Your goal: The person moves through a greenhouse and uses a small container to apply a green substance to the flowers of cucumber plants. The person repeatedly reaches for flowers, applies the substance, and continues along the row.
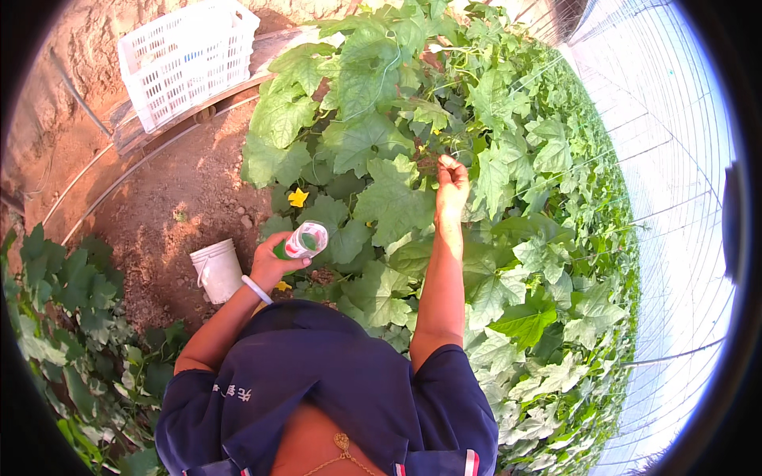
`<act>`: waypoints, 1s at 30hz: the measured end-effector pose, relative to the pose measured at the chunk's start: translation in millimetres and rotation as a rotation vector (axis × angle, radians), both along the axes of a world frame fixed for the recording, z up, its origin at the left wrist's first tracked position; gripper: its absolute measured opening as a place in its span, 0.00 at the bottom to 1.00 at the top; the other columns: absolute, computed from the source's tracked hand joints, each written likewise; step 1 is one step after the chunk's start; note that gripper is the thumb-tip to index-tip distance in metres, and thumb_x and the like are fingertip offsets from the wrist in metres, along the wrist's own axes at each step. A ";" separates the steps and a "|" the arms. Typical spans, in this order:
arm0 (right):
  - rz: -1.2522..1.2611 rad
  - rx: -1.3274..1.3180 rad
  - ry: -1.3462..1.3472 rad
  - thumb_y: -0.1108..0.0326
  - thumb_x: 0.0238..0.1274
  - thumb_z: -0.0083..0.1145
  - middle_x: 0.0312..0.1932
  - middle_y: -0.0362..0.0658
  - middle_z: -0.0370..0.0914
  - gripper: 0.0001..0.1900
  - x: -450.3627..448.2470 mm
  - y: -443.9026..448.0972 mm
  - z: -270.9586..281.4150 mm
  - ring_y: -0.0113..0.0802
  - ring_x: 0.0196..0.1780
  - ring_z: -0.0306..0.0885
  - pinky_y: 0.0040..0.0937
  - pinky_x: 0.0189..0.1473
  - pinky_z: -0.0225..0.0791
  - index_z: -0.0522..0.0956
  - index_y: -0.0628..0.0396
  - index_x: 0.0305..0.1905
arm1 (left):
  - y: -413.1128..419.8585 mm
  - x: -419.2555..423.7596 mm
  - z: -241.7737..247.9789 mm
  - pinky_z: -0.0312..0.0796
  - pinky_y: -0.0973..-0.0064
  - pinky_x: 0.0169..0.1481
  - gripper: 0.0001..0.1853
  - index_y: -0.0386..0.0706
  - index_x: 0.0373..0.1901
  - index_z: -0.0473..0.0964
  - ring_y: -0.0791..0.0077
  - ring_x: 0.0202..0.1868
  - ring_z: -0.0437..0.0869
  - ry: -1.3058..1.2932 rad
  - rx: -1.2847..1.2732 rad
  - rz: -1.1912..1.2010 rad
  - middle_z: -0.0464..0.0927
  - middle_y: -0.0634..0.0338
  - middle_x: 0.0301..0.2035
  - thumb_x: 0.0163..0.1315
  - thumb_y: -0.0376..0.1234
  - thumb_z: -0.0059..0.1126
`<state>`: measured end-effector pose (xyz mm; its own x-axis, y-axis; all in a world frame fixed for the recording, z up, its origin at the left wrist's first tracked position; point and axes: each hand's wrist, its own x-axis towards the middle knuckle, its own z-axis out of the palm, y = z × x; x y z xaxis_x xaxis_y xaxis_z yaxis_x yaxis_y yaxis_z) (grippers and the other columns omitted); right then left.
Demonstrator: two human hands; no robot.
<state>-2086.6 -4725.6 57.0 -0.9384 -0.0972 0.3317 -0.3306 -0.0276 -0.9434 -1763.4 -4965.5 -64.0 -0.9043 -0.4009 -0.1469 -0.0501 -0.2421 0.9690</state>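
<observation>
My left hand [269, 262] is wrapped around a small clear plastic cup [311, 237] with red print and something green in or under it. The cup is tilted, its round mouth facing up. Out among the gourd vines [390, 196], my right hand [452, 183] is raised with thumb and fingertips pinched together. It is beside thin stems and a brownish patch, and whether it grips anything is too small to tell. Broad lobed leaves surround that hand. A yellow flower [297, 197] shows above the cup, among the leaves.
A white plastic bucket [217, 271] leans on the bare soil at left. Farther off, a white slatted crate [189, 62] rests on a wooden board [128, 128] beside curved rails [128, 172]. Greenhouse film with strings [667, 149] lines the right. More vines [77, 321] grow at lower left.
</observation>
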 end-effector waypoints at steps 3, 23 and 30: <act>-0.175 0.010 -0.103 0.78 0.70 0.56 0.51 0.40 0.82 0.12 -6.1 35.9 1.0 0.28 0.53 0.79 0.26 0.56 0.71 0.79 0.56 0.55 | -19.1 -3.5 2.1 0.74 0.75 0.59 0.30 0.36 0.53 0.82 0.76 0.49 0.83 0.010 0.061 -0.010 0.85 0.60 0.45 0.44 0.27 0.83; -0.058 -0.899 -0.706 0.49 0.81 0.36 0.42 0.40 0.84 0.22 -90.8 -8.8 8.8 0.31 0.35 0.73 0.33 0.37 0.67 0.78 0.52 0.55 | -43.9 -7.8 10.4 0.73 0.74 0.59 0.30 0.36 0.52 0.82 0.76 0.49 0.83 -0.028 0.022 -0.068 0.84 0.61 0.45 0.43 0.25 0.83; 0.084 -0.569 -0.681 0.50 0.78 0.47 0.38 0.38 0.78 0.15 -76.9 -18.5 18.6 0.33 0.38 0.74 0.34 0.36 0.67 0.78 0.48 0.51 | -40.3 1.2 12.1 0.74 0.74 0.59 0.29 0.37 0.52 0.82 0.76 0.49 0.83 -0.025 0.016 -0.031 0.84 0.63 0.45 0.44 0.23 0.82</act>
<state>-2163.5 -4744.1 75.7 -0.9468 -0.1650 -0.2765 0.3210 -0.5510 -0.7703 -1762.1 -5005.7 -51.8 -0.9121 -0.3707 -0.1753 -0.0814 -0.2552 0.9634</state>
